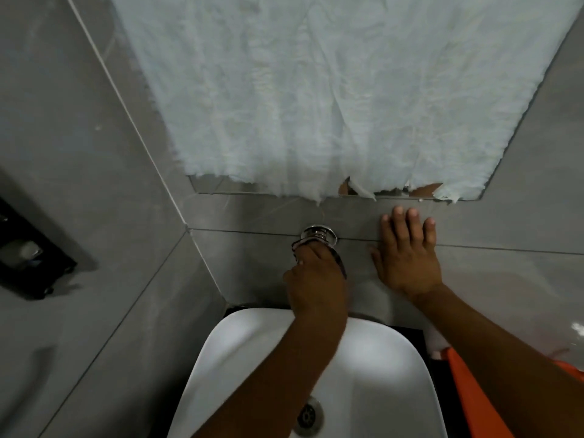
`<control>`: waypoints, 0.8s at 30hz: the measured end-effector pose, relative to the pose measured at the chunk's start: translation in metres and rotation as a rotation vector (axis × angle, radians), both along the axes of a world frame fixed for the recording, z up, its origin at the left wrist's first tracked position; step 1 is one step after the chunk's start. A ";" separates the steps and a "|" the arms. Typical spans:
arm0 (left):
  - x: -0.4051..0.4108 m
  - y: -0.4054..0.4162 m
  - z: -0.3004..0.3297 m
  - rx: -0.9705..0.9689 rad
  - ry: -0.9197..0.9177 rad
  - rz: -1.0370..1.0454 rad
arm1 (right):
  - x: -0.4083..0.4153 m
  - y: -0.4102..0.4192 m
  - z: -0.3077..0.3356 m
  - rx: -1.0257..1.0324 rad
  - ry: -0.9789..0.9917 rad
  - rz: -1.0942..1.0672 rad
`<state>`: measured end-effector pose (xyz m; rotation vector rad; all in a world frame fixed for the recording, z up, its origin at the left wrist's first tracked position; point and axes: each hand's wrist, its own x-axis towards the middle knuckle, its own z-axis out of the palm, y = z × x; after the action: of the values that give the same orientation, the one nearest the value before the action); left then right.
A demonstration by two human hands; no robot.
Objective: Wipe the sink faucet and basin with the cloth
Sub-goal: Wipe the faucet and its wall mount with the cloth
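Note:
A chrome faucet (319,233) comes out of the grey tiled wall above a white basin (227,352). My left hand (316,279) is closed around the faucet body with a dark cloth (339,263) wrapped under the fingers; only the cloth's edges show. My right hand (407,254) lies flat on the wall tile just right of the faucet, fingers spread, holding nothing. The basin's metal drain (308,415) shows between my forearms at the bottom.
A mirror (221,186) covered with torn white paper (316,90) hangs above the faucet. A black holder (28,254) is fixed to the left wall. An orange object (467,390) and a white item (437,339) sit right of the basin.

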<state>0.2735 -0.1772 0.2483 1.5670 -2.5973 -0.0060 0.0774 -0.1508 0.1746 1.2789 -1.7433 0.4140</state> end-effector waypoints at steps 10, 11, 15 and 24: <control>0.077 0.032 -0.024 0.443 0.806 -0.092 | 0.001 0.002 -0.001 0.010 -0.032 -0.001; 0.081 0.027 -0.026 0.480 0.888 -0.101 | 0.001 0.002 -0.002 0.008 -0.028 0.005; 0.096 0.001 -0.033 0.842 1.103 -0.157 | -0.003 0.002 -0.002 0.009 -0.004 0.003; 0.100 -0.026 -0.045 1.133 0.964 -0.255 | 0.003 0.007 0.000 0.061 -0.019 -0.014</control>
<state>0.3738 -0.2032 0.2034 0.8737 -1.8920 -1.9359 0.0802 -0.1443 0.1750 1.3090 -1.7916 0.3692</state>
